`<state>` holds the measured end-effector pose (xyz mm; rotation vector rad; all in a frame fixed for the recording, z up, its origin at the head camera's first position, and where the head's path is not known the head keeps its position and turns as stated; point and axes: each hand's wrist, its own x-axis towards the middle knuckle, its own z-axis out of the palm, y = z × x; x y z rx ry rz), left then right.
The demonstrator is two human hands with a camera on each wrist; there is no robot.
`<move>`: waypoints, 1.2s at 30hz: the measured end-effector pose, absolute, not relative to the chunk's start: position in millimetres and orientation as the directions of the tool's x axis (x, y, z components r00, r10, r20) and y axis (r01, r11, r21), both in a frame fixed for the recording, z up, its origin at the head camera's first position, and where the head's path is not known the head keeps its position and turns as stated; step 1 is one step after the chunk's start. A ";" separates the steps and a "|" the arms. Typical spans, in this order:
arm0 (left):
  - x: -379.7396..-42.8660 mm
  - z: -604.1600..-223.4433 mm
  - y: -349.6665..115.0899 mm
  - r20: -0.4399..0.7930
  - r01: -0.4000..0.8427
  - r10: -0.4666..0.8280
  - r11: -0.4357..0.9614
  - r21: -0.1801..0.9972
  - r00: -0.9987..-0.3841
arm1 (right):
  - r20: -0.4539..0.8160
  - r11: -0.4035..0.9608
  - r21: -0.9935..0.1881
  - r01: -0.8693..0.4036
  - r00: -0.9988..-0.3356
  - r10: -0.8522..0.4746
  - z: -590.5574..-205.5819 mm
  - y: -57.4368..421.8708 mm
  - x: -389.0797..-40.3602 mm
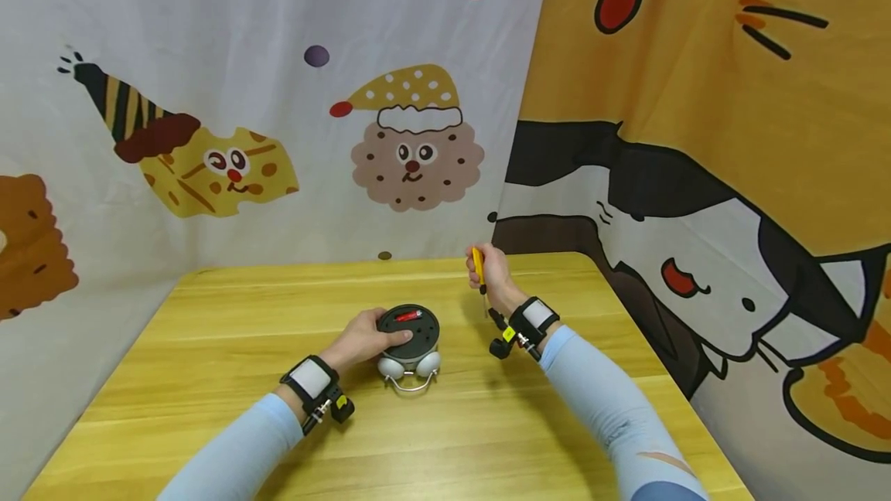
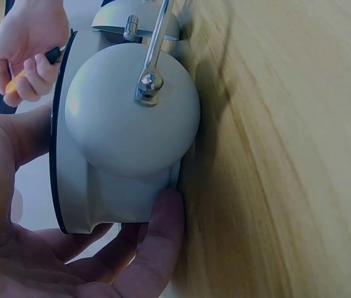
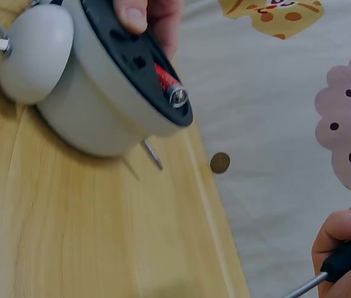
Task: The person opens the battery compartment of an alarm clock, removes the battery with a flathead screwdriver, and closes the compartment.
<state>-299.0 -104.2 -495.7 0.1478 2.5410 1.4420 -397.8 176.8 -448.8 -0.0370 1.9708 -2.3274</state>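
Head view from above, forward and down; wrist views low and close, alarm clock (image 2: 129, 121) common to both.

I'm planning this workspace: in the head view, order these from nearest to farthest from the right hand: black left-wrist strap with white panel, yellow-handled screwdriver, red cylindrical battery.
1. Yellow-handled screwdriver: in the grip of the right hand.
2. Red battery: left of it, in the round black clock back.
3. Wrist strap: farthest left, on the left wrist.
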 end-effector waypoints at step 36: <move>-297.5 -493.3 -103.8 -0.134 -0.015 0.191 0.521 0.853 -0.972 | -0.063 0.194 -0.977 0.086 -0.991 0.120 -485.2 244.8 -398.7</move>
